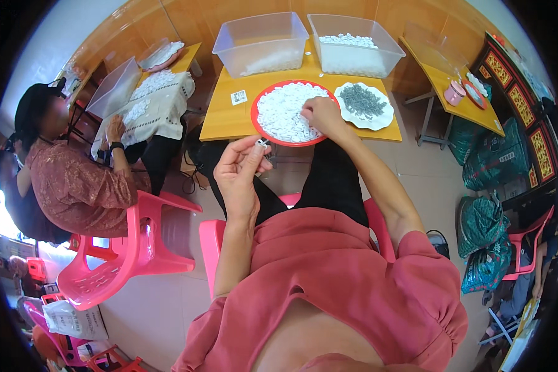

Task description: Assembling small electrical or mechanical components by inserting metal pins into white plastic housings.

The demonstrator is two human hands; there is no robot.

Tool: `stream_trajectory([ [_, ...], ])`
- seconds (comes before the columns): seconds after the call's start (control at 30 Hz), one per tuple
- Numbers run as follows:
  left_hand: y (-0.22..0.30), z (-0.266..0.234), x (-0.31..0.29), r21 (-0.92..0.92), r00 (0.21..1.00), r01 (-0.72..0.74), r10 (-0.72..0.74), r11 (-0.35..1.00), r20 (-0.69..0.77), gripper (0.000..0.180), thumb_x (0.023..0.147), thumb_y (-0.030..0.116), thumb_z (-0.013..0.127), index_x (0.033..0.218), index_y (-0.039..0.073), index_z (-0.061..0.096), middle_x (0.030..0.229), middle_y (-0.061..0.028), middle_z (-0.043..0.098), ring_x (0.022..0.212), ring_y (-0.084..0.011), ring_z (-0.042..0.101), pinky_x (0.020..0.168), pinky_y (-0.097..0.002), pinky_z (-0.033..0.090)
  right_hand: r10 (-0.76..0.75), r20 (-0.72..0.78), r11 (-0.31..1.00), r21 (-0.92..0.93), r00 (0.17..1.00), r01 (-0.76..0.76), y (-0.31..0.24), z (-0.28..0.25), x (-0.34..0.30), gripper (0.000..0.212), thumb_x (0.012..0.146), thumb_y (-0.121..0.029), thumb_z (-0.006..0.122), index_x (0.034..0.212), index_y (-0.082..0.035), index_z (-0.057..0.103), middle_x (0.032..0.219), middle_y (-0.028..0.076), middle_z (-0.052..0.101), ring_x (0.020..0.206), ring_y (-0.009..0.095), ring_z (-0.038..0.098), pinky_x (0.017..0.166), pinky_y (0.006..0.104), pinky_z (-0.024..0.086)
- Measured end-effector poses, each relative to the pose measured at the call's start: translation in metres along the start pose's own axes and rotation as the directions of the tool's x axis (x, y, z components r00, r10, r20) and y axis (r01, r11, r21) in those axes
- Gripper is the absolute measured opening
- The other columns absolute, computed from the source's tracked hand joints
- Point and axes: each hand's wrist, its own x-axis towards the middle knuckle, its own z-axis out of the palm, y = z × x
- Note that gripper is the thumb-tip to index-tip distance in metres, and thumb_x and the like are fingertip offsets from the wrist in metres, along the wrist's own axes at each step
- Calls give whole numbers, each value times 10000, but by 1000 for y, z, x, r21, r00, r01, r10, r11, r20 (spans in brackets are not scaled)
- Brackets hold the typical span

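My left hand (242, 166) is raised just off the table's near edge, its fingers pinched around a small white plastic piece (261, 143) with a dark bit on it. My right hand (322, 118) reaches into a round red tray (255, 118) heaped with small white plastic pieces (283, 111). Its fingertips are drawn together among the pieces, and what they grip, if anything, is hidden. Close by on the right, a white scalloped plate (381, 118) carries a pile of small dark grey parts (362, 101).
Behind the tray stand two clear plastic bins (260, 38) (356, 46) with white pieces inside, on the yellow table (226, 124). A seated person (80, 180) works at a cloth-covered table on the left. Green sacks (483, 223) lie on the right floor.
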Motion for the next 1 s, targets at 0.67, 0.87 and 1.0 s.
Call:
stream_trajectory([
  [0.67,-2,-7,-1,-483,982,131,-47,866,182,179,867,36,548,1040,-8,555,873,-93,630,748,-122,601,688,-225,498,17,226,-362,909,974,-205,-124,-100,-61,162,820,-63,621,946,38,607,773,52,620,592,53,503,528,172,396],
  [0.87,0,-3,0,-499,996,70,-32,864,84,173,865,36,551,1033,-7,555,879,-98,635,731,-116,600,680,-219,493,20,242,-356,908,970,-220,-121,-103,-65,178,811,-51,628,966,29,592,804,76,637,693,92,603,579,185,461],
  [1.0,3,-3,-1,-211,998,-31,40,977,42,165,870,47,549,1027,2,567,849,-91,613,701,-111,547,652,-204,433,127,228,-452,880,965,-149,-125,-107,-65,212,807,-62,642,989,26,582,804,80,638,728,105,622,575,184,462],
])
